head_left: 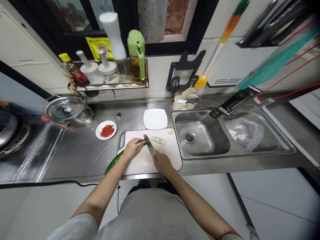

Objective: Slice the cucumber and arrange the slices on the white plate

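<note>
My right hand (163, 162) grips a kitchen knife (150, 148), its blade angled up and left over the white cutting board (140, 166). My left hand (133, 148) is closed on a cucumber (145, 143), whose green end shows beside the blade. More green cucumber (113, 163) shows past my left forearm at the board's left edge; whether it is the same piece is hidden. A row of thin cucumber slices (158, 140) overlaps to the right of the knife. One more slice (171, 132) lies at the board's upper right corner.
Behind the board sits a white square plate (155, 119). To the left are a dish of chopped red bits (107, 130), a cucumber end (118, 115) and a lidded steel pot (67, 111). A steel sink (202, 133) borders the board's right side; a plastic bag (247, 133) lies in its second basin.
</note>
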A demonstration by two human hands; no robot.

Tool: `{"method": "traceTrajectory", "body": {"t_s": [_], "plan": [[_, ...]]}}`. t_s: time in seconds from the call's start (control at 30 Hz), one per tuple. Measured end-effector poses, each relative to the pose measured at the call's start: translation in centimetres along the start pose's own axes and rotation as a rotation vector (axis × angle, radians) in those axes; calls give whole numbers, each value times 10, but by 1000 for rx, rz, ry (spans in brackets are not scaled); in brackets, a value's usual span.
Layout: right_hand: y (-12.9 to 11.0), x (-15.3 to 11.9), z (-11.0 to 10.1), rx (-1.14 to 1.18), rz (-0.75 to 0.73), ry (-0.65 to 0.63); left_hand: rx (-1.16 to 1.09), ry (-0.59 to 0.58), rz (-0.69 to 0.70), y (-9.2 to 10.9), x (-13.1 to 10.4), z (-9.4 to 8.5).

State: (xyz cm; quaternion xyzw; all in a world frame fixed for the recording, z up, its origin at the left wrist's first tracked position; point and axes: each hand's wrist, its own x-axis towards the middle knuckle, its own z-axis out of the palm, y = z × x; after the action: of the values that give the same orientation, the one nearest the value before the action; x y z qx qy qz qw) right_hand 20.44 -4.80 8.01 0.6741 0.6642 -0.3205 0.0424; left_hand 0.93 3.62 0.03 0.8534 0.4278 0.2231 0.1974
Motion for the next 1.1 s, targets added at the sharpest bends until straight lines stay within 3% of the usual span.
{"method": "traceTrajectory", "body": {"t_s": [0.27,0.6,1.1], "plan": [[-3,-6,-2,4,15,-45,0,-7,4,-2,1,2],[-8,-3,-10,23,8,-76,57,104,136,-7,2,6],[-4,3,-4,27,-9,-62,44,80,120,-7,3,6]]}}
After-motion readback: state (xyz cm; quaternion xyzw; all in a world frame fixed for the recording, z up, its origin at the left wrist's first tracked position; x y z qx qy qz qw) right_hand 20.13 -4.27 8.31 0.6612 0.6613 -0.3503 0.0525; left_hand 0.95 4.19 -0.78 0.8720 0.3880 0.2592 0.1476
